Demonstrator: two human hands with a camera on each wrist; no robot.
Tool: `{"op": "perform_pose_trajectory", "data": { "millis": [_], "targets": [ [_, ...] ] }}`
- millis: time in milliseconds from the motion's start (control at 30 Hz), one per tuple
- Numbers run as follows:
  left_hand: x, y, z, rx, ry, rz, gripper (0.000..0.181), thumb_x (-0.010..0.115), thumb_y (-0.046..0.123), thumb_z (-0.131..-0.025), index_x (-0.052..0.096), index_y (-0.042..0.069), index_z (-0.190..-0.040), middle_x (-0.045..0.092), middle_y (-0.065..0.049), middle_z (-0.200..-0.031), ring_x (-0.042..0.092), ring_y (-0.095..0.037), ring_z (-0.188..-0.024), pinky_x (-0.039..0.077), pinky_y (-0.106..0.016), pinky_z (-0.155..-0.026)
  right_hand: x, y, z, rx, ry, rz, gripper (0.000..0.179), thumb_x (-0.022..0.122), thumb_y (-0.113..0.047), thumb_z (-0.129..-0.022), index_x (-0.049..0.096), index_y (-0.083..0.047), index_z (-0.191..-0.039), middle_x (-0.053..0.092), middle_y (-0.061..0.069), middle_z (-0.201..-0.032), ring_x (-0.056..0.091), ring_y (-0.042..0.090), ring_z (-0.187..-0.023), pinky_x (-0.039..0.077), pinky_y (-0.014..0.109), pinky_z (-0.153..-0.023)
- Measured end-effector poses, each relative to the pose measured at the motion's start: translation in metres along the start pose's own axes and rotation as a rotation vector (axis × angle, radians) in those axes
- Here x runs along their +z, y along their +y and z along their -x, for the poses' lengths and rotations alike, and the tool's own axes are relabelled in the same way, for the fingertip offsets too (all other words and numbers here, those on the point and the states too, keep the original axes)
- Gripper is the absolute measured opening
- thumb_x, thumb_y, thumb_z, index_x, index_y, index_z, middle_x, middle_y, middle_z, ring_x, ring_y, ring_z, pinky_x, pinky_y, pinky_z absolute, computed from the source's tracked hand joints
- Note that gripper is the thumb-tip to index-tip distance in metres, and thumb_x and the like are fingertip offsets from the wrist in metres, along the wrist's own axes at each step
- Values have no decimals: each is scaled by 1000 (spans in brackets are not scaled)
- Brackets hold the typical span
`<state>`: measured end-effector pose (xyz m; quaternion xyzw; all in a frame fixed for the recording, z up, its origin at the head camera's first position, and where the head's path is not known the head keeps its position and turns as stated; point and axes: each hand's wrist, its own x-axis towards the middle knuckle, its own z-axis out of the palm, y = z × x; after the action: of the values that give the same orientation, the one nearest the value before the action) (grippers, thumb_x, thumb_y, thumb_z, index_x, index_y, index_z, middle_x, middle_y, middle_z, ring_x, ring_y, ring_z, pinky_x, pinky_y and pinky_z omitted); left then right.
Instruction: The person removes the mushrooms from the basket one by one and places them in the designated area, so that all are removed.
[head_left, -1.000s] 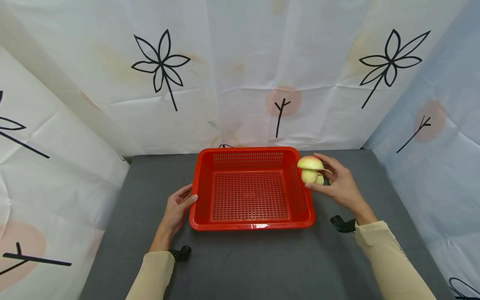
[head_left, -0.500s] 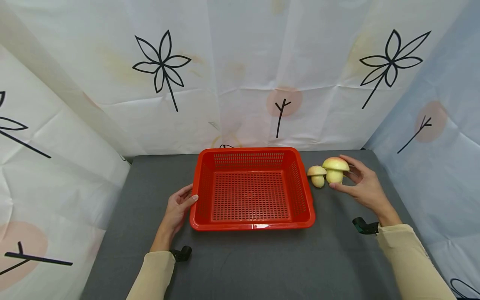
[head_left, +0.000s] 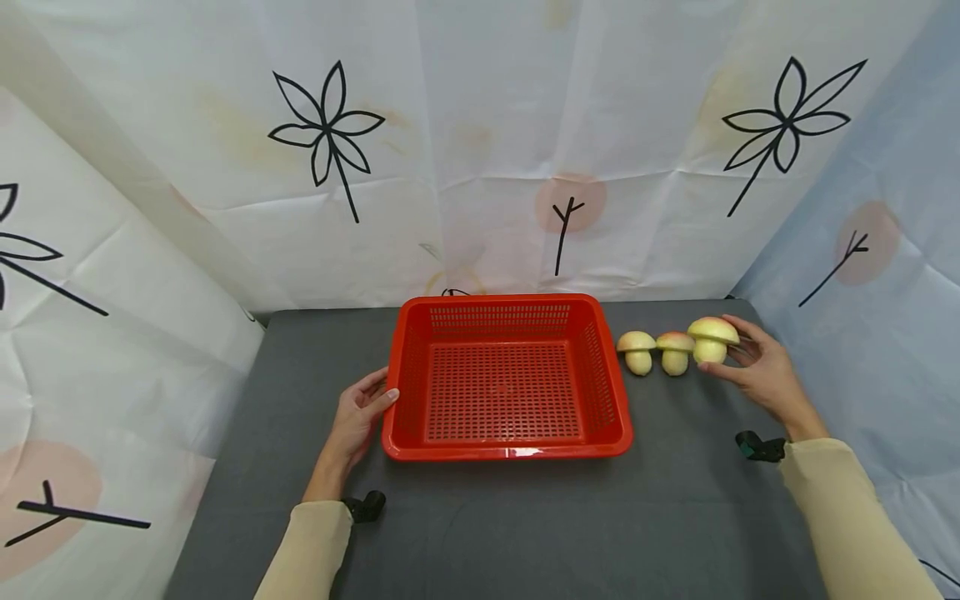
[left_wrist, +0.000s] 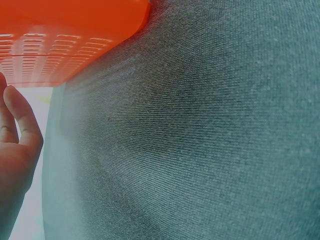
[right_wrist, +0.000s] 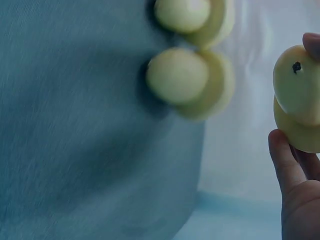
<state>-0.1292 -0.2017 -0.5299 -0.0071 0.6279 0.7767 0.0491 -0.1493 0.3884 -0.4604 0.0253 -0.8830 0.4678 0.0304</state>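
Observation:
In the head view my left hand (head_left: 358, 417) holds the left rim of a red plastic basket (head_left: 506, 452), thumb over the edge and fingers along the outer wall. The basket has slotted sides and a gridded floor, with nothing in it. My right hand (head_left: 763, 371) pinches a mushroom (head_left: 712, 330) with a yellowish cap and pale stem, upright between thumb and fingers. In the right wrist view a small dark mark shows on the stem's underside. Left of it, two similar mushrooms stand in a row, one in the middle (head_left: 674, 342) and one beside the basket (head_left: 637, 342).
A dark grey cloth covers the table (head_left: 562, 533). Behind it and at both sides hang white curtains (head_left: 480, 150) with black plant drawings. A black wrist camera (head_left: 367, 506) is strapped to the left wrist, another (head_left: 759, 447) to the right.
My right hand has moved rightward from the basket's edge, leaving two mushrooms standing in a row while keeping the third. The left hand and basket have stayed in place.

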Motion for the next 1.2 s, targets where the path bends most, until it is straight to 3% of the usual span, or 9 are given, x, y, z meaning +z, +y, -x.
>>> {"op": "perform_pose_trajectory", "data": {
  "millis": [67,333,567,800,1200],
  "targets": [
    [0,0,0,-3,3,3,53,63,-4,-96,43,-11,-145,64,-5,-121,65,-14,-106,55,-27,-91,-4,9,-2,29,-1,22,89,78,-11,-90,24,-1,-160,36,30,-147,52,4,-127,44,5,-88],
    [-1,0,0,-12,6,-6,53,62,-4,-96,42,-12,-145,63,-5,-121,65,-13,-107,55,-26,-92,-10,32,-9,115,-43,51,89,75,-14,-94,17,6,-158,32,39,-148,44,49,-133,45,3,-80],
    [-1,-1,-1,-19,16,-24,53,64,-3,-97,44,-10,-145,62,-9,-124,65,-14,-106,55,-27,-92,-6,57,-14,175,-64,80,92,78,-20,-92,19,7,-158,33,38,-147,51,41,-123,46,5,-74],
    [-1,0,0,-12,9,-21,52,63,-3,-97,44,-10,-145,61,-11,-126,65,-14,-107,55,-27,-92,-2,67,-16,215,-95,66,92,75,-17,-94,14,10,-157,27,42,-151,40,55,-128,43,6,-71],
    [1,0,0,4,2,6,52,62,-6,-96,44,-12,-144,64,-4,-120,65,-13,-106,55,-27,-91,0,74,-22,242,-116,59,94,75,-16,-93,11,11,-157,21,42,-154,35,58,-132,41,8,-72]
  ]
}}
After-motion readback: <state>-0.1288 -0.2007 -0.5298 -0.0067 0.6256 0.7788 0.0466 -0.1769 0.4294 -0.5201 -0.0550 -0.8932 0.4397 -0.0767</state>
